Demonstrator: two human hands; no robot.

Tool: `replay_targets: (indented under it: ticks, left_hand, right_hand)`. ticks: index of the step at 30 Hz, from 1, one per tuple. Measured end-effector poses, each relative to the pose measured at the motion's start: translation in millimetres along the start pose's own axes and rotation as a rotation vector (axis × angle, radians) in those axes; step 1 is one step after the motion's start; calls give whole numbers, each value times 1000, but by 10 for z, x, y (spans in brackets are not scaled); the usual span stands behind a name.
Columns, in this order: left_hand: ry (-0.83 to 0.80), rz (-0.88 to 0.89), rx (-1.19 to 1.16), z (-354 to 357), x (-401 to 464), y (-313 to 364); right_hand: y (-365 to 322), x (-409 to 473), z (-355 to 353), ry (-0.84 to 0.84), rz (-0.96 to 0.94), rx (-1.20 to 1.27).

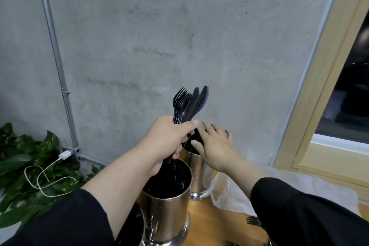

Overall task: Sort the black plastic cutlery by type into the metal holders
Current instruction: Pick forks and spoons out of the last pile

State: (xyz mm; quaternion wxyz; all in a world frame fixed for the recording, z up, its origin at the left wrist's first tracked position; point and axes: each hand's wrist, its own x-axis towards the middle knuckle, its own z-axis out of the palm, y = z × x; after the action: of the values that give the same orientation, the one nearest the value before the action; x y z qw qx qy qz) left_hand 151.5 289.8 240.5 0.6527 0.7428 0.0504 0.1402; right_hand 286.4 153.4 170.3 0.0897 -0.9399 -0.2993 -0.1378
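Observation:
My left hand (169,138) grips a bundle of black plastic forks and knives (188,105), their heads fanned upward above the holders. My right hand (214,144) is spread flat with straight fingers over the far metal holder (200,175), touching the black cutlery that stands in it. The near metal holder (169,211) sits directly under my left wrist, with dark cutlery inside. A third holder's rim (142,223) shows at the bottom edge, mostly hidden by my left sleeve. A loose black fork (253,220) lies on the wooden table beside my right sleeve.
A clear plastic bag (225,191) lies on the wooden table (211,223) right of the holders. A concrete wall stands close behind. Green leaves (22,166) and a white charger with its cable (63,155) lie at the left. A wood-framed window (327,106) is at the right.

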Motion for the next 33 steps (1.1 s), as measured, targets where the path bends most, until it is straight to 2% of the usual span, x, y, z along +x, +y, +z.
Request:
replay_targets:
  ticks: [2, 5, 6, 9, 12, 19, 28, 30, 33]
  left_hand:
    - [-33, -17, -55, 2, -75, 32]
    - [-74, -49, -141, 9, -219, 108]
    - [-90, -61, -173, 15, -282, 133]
    - [-147, -98, -235, 51, -513, 171]
    - [-177, -114, -220, 84, -813, 94]
    - [-189, -162, -236, 205, -1430, -99]
    - [-130, -113, -160, 241, -1850, -239]
    - [-86, -112, -156, 238, -1918, -216]
    - [82, -60, -107, 83, -1920, -152]
  right_hand:
    - [-45, -57, -119, 168, -3, 187]
    - [-186, -234, -398, 294, 70, 713]
    - [-251, -330, -497, 296, 85, 865]
    - [-457, -681, -827, 272, 55, 1115]
    - [-593, -1006, -1056, 170, 14, 1375]
    - [-693, -1583, -1132, 47, 70, 1393]
    - [-763, -2078, -1112, 31, 82, 1392]
    - [-801, -2134, -1122, 47, 81, 1383]
    - [-895, -2134, -1209, 119, 70, 1365]
